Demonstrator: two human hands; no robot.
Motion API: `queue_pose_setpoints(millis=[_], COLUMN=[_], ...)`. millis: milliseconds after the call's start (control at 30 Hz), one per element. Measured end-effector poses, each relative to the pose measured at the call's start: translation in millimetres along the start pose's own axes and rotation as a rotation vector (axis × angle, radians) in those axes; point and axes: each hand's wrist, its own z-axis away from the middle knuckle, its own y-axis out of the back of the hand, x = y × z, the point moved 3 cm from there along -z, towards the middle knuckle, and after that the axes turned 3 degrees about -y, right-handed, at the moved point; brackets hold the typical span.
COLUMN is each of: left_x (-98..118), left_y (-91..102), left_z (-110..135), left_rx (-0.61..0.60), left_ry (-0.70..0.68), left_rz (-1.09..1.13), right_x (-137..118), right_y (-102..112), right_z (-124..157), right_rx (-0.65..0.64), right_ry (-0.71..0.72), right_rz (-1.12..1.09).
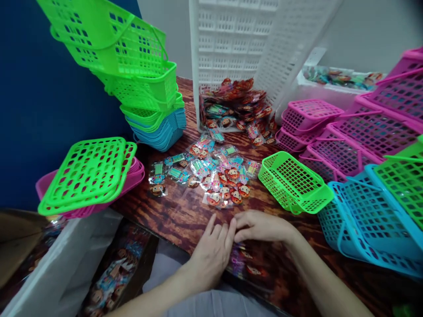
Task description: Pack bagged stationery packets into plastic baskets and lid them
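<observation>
My left hand [213,252] rests palm down near the table's front edge, fingers mostly stretched out; its thumb is hidden. Its index finger meets the fingertips of my right hand [259,225], whose fingers are bent with a gap between them. I see nothing held in either hand. Flat packets with purple and red-haired doll prints [243,260] lie under and beside my right wrist. Just beyond the hands is a loose spread of clear packets with doll heads and bodies [228,187]. A green plastic basket [291,180] stands upright to their right.
A white crate [228,44] lies tipped on its side, packets [238,105] spilling out. Stacked green baskets [139,83], blue baskets [165,130] and green lattice pieces [89,171] stand left. Pink baskets [350,145] and a large blue basket [373,215] crowd the right.
</observation>
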Motion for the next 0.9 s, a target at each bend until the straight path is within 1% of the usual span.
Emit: queue_pose_setpoints(millis=[67,100,133,167,200,233,300,333,367,400,433,500,533,600,700,767,833,900], left_x=[-2.2,-3.6,-4.9,-6.0,-6.9,-7.6,-8.7,-8.9,-9.0,-8.9,-8.9,-9.0,-9.3,-10.3,-14.0,-19.2,-25.8,-31.6], left_y=[-2.8,-4.5,-6.1,-7.5,-8.6,-9.4,-10.4,-10.6,-10.7,-10.7,-11.0,-12.5,-13.6,-15.8,-16.9,-15.7,-12.8,-8.6], left_z=[-2.7,-2.9,-2.4,-1.2,0.4,2.2,5.7,7.2,8.3,9.3,10.1,11.7,12.7,15.0,20.3,24.8,29.1,32.4], left_rx=[-0.033,-0.040,-0.042,-0.038,-0.030,-0.023,-0.014,-0.006,0.003,0.014,0.023,0.023,0.014,-0.010,-0.038,-0.051,-0.069,-0.088], left_ry=[0.050,0.060,0.060,0.052,0.040,0.032,0.023,0.018,0.011,0.004,-0.002,-0.002,0.003,0.011,0.002,0.007,0.025,0.034], left_rz=[-0.011,0.000,0.017,0.037,0.052,0.061,0.061,0.059,0.060,0.062,0.068,0.089,0.103,0.140,0.200,0.227,0.245,0.259], right_x=[9.6,13.5,16.7,19.5,22.2,24.9,29.5,31.0,32.1,33.2,33.9,33.8,32.6,27.8,16.0,8.0,3.3,6.2], right_y=[17.1,25.7,35.3,46.4,59.0,72.4,97.9,107.4,113.8,117.2,117.7,112.1,106.8,94.2,77.6,70.7,65.0,55.3], right_z=[-11.1,-16.0,-20.9,-26.0,-31.8,-38.5,-55.5,-66.7,-79.6,-93.3,-106.6,-127.9,-134.5,-138.3,-122.2,-103.1,-83.6,-68.3], right_rx=[-0.021,-0.004,0.042,0.126,0.244,0.381,0.662,0.755,0.809,0.836,0.845,0.834,0.816,0.757,0.648,0.623,0.676,0.748], right_ry=[-0.024,-0.046,-0.069,-0.101,-0.156,-0.236,-0.463,-0.562,-0.632,-0.683,-0.713,-0.733,-0.717,-0.635,-0.470,-0.391,-0.349,-0.356], right_rz=[-0.081,-0.131,-0.177,-0.196,-0.169,-0.100,0.109,0.189,0.239,0.274,0.299,0.355,0.384,0.444,0.523,0.566,0.552,0.420])
